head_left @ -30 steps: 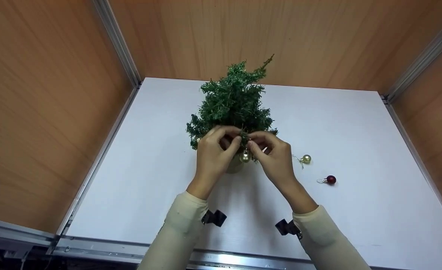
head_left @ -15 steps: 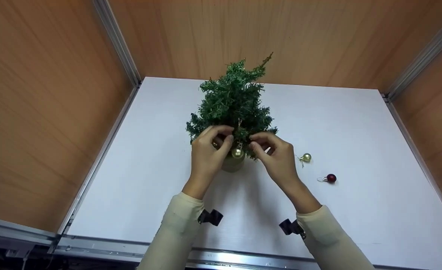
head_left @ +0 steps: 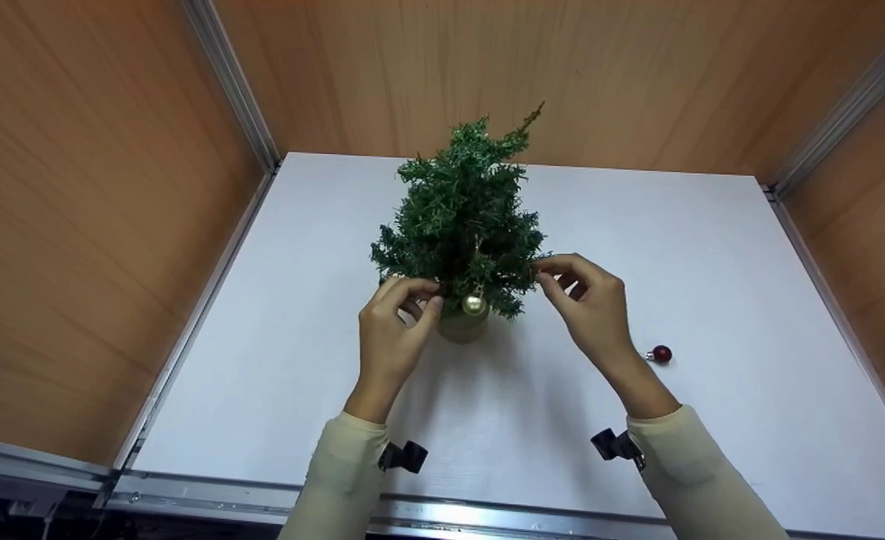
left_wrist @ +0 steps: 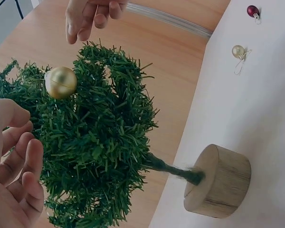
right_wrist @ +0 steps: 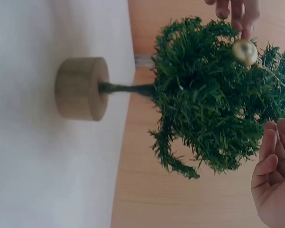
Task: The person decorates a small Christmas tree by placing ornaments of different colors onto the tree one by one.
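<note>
A small artificial Christmas tree (head_left: 461,202) stands upright on a round wooden base (left_wrist: 223,183). From a front branch hangs a gold bauble (head_left: 475,304). My left hand (head_left: 394,330) is at the tree's lower left, thumb and forefinger apart, holding nothing. At the lower right side is my right hand (head_left: 589,307), its fingertips close to the branch tips; the right wrist view shows its fingers (right_wrist: 268,164) loosely bent with nothing visible in them. Whether they touch the needles is unclear.
A dark red bauble (head_left: 661,354) lies on the white table (head_left: 750,435), right of the tree. Another gold bauble (left_wrist: 238,51) with a loop lies near it, hidden in the head view behind the right hand. Wooden panels (head_left: 427,75) enclose the back and sides.
Both hands have let go of the front branch and moved apart, the left one leftward and down, the right one rightward. The gold bauble now hangs free, slightly further left.
</note>
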`<state>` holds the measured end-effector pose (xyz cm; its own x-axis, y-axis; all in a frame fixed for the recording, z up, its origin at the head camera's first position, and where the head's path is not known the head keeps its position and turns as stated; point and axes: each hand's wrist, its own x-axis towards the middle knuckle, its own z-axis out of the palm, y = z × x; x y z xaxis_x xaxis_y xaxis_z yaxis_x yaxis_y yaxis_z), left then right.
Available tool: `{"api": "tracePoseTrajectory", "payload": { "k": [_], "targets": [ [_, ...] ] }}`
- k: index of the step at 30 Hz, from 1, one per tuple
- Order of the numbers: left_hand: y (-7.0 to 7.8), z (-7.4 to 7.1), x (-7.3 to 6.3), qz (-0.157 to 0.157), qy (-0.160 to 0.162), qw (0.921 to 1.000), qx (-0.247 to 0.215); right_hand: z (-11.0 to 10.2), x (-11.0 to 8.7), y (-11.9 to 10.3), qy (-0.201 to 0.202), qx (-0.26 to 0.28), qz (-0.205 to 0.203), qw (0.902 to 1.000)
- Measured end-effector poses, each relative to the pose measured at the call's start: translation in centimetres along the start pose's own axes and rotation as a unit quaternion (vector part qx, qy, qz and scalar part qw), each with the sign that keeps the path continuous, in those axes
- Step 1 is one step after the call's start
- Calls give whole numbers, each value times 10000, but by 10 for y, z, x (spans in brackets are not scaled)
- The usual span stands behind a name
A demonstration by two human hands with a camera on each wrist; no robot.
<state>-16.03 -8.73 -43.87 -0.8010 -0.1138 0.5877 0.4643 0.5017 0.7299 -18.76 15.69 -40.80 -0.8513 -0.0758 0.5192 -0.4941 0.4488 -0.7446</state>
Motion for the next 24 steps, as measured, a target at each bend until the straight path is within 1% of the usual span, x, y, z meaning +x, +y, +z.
{"api": "tracePoseTrajectory", "payload": {
  "k": [5, 12, 17, 24],
  "targets": [
    [-4, 1, -8, -108, -50, 9999, 76, -11, 1, 4, 89, -283, -17, 9996],
    [-10, 4, -15, -305, -180, 9994, -42, -25, -1, 14, 286, -464, 257, 9982],
    [-11, 4, -17, -321, -177, 9993, -46, -36, -2, 23, 373, -617, 354, 9968],
    [-13, 6, -16, -350, -169, 9991, 149, -54, -2, 36, 517, -841, 456, 9941]
  ]
}}
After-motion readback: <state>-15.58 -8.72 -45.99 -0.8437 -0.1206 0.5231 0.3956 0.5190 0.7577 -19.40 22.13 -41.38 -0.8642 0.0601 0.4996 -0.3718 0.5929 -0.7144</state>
